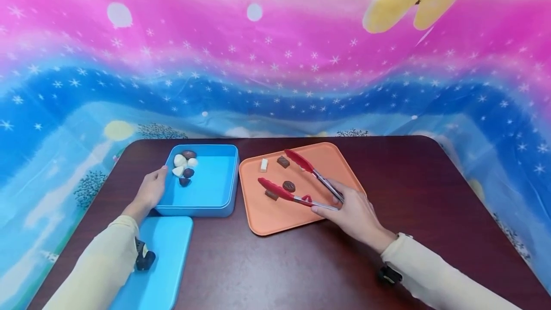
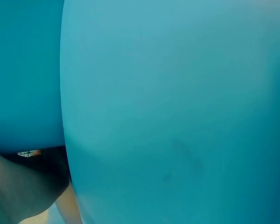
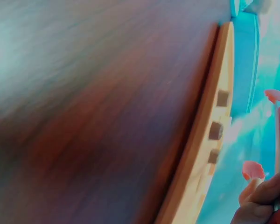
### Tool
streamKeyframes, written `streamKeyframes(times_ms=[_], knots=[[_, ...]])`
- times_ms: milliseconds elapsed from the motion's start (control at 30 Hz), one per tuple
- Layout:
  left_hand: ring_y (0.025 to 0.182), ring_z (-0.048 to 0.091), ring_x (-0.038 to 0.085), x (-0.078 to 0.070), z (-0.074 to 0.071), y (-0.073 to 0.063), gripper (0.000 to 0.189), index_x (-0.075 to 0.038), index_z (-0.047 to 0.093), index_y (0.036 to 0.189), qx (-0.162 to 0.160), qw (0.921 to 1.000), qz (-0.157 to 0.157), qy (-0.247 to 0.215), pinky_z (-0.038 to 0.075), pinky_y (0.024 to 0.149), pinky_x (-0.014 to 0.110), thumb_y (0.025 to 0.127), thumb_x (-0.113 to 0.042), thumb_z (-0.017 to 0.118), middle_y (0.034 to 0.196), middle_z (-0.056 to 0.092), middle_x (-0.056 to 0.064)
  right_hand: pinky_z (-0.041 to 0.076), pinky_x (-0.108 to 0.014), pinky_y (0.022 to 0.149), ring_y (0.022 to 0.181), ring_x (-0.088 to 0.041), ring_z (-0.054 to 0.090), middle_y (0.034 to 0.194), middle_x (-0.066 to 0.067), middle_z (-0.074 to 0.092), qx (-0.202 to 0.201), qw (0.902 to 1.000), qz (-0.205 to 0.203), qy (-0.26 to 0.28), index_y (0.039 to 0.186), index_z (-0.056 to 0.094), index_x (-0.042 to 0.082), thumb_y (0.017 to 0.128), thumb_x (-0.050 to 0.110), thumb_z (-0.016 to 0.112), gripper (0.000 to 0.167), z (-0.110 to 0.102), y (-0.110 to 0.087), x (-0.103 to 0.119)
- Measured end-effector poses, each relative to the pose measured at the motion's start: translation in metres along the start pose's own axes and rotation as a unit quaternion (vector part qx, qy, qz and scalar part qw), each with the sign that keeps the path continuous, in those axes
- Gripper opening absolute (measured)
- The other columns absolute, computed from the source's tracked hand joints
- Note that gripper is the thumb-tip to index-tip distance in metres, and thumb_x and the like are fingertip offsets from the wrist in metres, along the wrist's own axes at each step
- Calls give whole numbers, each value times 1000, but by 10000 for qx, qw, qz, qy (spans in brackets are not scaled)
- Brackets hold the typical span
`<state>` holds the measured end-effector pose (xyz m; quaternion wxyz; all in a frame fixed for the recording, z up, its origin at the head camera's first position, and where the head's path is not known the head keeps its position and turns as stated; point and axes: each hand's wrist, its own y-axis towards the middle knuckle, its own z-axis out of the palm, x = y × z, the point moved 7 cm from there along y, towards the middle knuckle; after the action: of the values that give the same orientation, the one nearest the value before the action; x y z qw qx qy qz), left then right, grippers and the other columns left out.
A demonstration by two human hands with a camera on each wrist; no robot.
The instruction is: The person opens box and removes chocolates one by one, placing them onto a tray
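Observation:
My right hand [image 1: 355, 212] holds red-tipped metal tongs [image 1: 329, 186], their arms spread over the orange tray [image 1: 258, 224]. On the tray lie a white piece [image 1: 264, 165], a ridged brown chocolate [image 1: 283, 161], a round dark chocolate [image 1: 289, 186] and another brown chocolate [image 1: 271, 195], partly covered by the lower tong tip. Nothing sits between the tong tips. My left hand [image 1: 151, 189] grips the left side of the blue box [image 1: 230, 209] at its rim; some of its fingers are hidden. White and dark chocolates [image 1: 180, 160] cluster at the box's left side.
A light blue lid [image 1: 172, 252] lies in front of the box, under my left forearm. The dark wooden table [image 1: 267, 271] runs back to a patterned cloth [image 1: 275, 71]. Box and tray stand close side by side.

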<state>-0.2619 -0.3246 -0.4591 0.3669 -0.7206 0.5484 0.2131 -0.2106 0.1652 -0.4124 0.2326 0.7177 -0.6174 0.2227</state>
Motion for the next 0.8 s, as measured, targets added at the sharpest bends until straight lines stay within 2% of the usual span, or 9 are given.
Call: streamKeyframes(times_ms=[100, 233, 300, 333, 400, 467, 567, 667, 800], knots=[[148, 24, 55, 0, 0, 0, 81, 6, 16, 158, -2, 10000, -18, 4, 23, 118, 72, 107, -55, 6, 162, 19, 35, 45, -28, 58, 75, -15, 54, 93, -5, 68, 38, 9998, -151, 125, 148, 53, 13, 75, 58, 84, 92, 6, 2, 11], [150, 18, 56, 1, 2, 0, 80, 3, 10, 160, 70, 9999, -78, -2, 21, 119, 72, 107, -56, 6, 164, 13, 33, 46, -30, 72, 92, -18, 56, 124, -7, 70, 119, 9994, -266, 180, 148, 52, 13, 75, 55, 86, 91, 13, 6, 23], [151, 16, 56, 1, 2, 1, 79, 2, 7, 160, 103, 9999, -106, -2, 20, 119, 72, 107, -56, 6, 165, 11, 33, 44, -31, 71, 90, -20, 55, 119, -6, 71, 202, 9991, -268, 253, 149, 52, 14, 75, 54, 85, 90, 17, 8, 30], [150, 17, 55, -1, 2, 1, 78, 1, 8, 161, 111, 9999, -87, -42, 22, 119, 71, 107, -56, 6, 165, 13, 32, 43, -31, 71, 91, -19, 55, 121, -5, 71, 227, 9990, -277, 260, 149, 52, 15, 76, 54, 85, 89, 18, 9, 33], [149, 23, 54, -3, 2, 2, 78, -1, 10, 161, 116, 9999, -44, -116, 28, 118, 69, 107, -57, 7, 164, 18, 32, 42, -30, 68, 89, -18, 54, 112, -2, 71, 310, 9987, -271, 296, 149, 52, 16, 76, 54, 85, 89, 23, 12, 39], [149, 25, 53, -4, 2, 2, 78, -2, 11, 161, 115, 9998, -7, -149, 30, 118, 68, 106, -57, 7, 164, 20, 32, 40, -28, 62, 80, -17, 53, 93, -1, 67, 392, 9983, -275, 344, 148, 53, 17, 75, 52, 86, 88, 28, 15, 45], [150, 22, 54, -4, 0, 2, 77, 0, 11, 161, 77, 9999, 19, -87, 27, 119, 69, 107, -56, 7, 164, 18, 33, 34, -27, 52, 64, -16, 46, 69, 0, 51, 513, 9971, -345, 446, 146, 55, 20, 75, 50, 87, 83, 35, 19, 53], [151, 13, 56, -1, -1, 1, 78, 4, 9, 159, 27, 10000, 19, 38, 19, 120, 71, 108, -54, 7, 164, 11, 34, 32, -25, 49, 56, -14, 42, 64, 2, 47, 524, 9960, -475, 545, 142, 59, 23, 76, 48, 87, 77, 41, 23, 59], [150, 15, 57, 2, 1, 0, 80, 4, 9, 159, 68, 10000, -28, 33, 19, 119, 72, 107, -56, 6, 164, 12, 34, 35, -25, 52, 61, -13, 46, 71, 4, 53, 502, 9961, -421, 586, 140, 61, 24, 76, 51, 86, 74, 47, 26, 62]])
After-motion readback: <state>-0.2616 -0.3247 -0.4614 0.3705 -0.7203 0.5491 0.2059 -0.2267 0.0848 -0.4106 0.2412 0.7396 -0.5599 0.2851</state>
